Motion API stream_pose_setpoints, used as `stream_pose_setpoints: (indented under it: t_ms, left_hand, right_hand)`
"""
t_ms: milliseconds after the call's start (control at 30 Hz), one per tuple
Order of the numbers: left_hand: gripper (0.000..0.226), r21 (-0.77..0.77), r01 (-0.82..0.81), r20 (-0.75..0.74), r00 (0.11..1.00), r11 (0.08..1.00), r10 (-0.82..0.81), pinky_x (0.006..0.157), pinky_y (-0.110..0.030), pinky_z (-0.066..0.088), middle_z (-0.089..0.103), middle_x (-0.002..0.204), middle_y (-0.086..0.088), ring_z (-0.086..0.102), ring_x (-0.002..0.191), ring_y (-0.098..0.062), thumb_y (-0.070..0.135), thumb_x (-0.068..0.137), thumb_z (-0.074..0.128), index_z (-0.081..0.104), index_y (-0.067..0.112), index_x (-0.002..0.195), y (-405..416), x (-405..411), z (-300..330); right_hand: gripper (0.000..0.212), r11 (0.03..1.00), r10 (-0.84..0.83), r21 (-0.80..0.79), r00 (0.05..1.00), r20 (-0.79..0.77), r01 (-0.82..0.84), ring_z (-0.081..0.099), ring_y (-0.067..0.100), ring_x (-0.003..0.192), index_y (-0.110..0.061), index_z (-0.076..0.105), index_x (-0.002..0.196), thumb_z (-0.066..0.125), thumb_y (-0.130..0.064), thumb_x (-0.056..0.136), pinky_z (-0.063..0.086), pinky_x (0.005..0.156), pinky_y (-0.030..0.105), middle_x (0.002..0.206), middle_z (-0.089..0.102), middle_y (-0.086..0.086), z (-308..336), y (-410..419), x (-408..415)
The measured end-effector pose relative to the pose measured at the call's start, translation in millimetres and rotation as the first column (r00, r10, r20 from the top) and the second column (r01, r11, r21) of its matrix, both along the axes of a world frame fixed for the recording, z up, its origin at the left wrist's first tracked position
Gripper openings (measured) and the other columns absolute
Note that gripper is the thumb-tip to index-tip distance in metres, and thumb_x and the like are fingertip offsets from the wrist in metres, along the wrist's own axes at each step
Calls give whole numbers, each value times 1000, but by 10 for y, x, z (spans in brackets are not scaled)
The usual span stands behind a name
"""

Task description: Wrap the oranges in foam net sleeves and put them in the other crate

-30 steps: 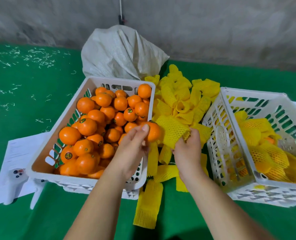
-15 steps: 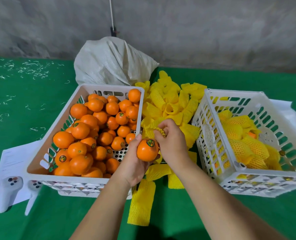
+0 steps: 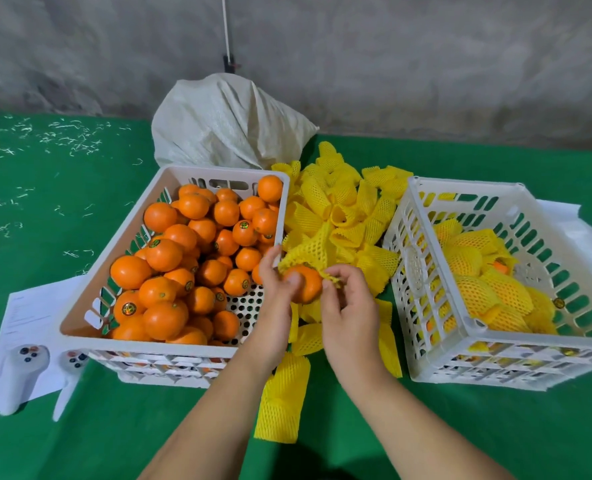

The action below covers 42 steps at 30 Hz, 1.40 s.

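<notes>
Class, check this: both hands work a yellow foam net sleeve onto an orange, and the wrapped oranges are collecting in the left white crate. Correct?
Not quite. The head view shows the wrapped oranges collecting in the right white plastic crate; the left white plastic crate holds bare ones.

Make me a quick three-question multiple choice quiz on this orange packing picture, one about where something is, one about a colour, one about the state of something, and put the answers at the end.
1. Where do the wrapped oranges lie?
A. in the right crate
B. in the left crate
C. on the paper sheet

2. What colour are the foam net sleeves?
A. white
B. yellow
C. red

3. How far is the held orange wrapped?
A. fully sleeved
B. partly, sleeve over its far side only
C. no sleeve near it

Answers: 1 A, the right crate holds netted fruit while the left crate holds bare fruit. 2 B, the foam net sleeves piled between the crates are yellow. 3 B, the held orange shows bare peel between the left hand and right hand, which pull the sleeve over it.
</notes>
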State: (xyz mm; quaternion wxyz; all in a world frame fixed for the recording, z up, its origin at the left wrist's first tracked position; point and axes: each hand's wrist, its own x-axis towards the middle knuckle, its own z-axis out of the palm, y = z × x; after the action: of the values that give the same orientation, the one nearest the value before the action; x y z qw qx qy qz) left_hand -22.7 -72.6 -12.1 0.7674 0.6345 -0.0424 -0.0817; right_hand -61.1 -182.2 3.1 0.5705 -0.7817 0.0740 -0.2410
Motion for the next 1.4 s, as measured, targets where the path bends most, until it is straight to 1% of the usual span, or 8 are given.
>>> stream_pose_setpoints:
  t_ms: [133, 333, 533, 700, 967, 1167, 1267, 1400]
  left_hand:
    - [87, 121, 245, 141, 955, 962, -261, 96, -18, 52, 45, 147, 13, 61, 127, -1, 19, 93, 70, 19, 52, 155, -6, -62, -76]
    - [110, 404, 57, 249, 953, 913, -170, 112, -6, 29, 29, 147, 31, 27, 138, 19, 60, 75, 84, 19, 51, 163, 22, -78, -70]
    - [99, 224, 2, 234, 971, 975, -56, 115, -24, 45, 36, 163, 20, 43, 143, 6, 48, 81, 86, 29, 45, 161, 20, 1, -61]
    - [105, 316, 36, 312, 940, 948, -140, 106, -8, 40, 32, 148, 49, 39, 139, 15, 30, 82, 92, 23, 44, 160, -29, -48, -83]
    - [64, 378, -23, 433, 888, 926, -155, 103, -19, 43, 46, 137, 28, 51, 131, -9, 39, 92, 81, 38, 60, 135, -31, -60, -164]
    - [59, 388, 17, 457, 865, 922, -208, 112, -37, 45, 45, 147, 27, 46, 141, -15, 40, 92, 81, 47, 54, 138, -32, -31, -170]
    - [56, 385, 35, 482, 845, 922, -234, 113, -18, 39, 21, 166, 19, 28, 155, -7, 40, 88, 84, 53, 52, 133, -22, -40, -166]
    - [56, 379, 44, 465, 855, 924, -231, 115, -27, 41, 38, 154, 21, 38, 149, -10, 45, 88, 84, 52, 49, 133, -31, -59, -184]
  right_hand:
    - [19, 999, -29, -15, 1000, 1, 29, 66, 5, 94, -42, 65, 109, 63, -25, 101, 55, 76, 22, 99, 67, -21, 233, -227, 141]
    - [13, 997, -5, -74, 999, -38, 2, 66, 0, 84, -35, 68, 108, 65, -26, 100, 52, 71, 20, 88, 68, -22, 384, -381, 264]
    - [19, 754, 181, -653, 978, 100, -73, 63, 22, 97, -17, 72, 117, 62, -23, 101, 55, 75, 38, 107, 64, -1, 388, -467, 134]
    - [16, 896, 11, -444, 996, 91, 30, 61, 12, 90, -19, 71, 113, 63, -24, 101, 57, 76, 39, 105, 63, -6, 374, -447, 187]
    - [5, 978, -87, -200, 991, -102, 65, 66, 10, 87, -32, 64, 102, 68, -30, 98, 52, 70, 31, 93, 66, -16, 389, -521, 387]
    - [6, 981, -111, -167, 991, -74, 97, 63, 0, 79, -32, 63, 98, 68, -30, 98, 43, 60, 13, 88, 65, -17, 425, -536, 449]
    - [5, 984, -94, -156, 995, -29, 89, 62, -2, 75, -32, 63, 98, 68, -29, 98, 43, 59, 9, 85, 65, -16, 472, -509, 472]
    - [9, 906, 130, -401, 991, -37, -134, 59, -1, 85, -26, 68, 107, 68, -24, 98, 46, 71, 14, 99, 63, -12, 526, -537, 432]
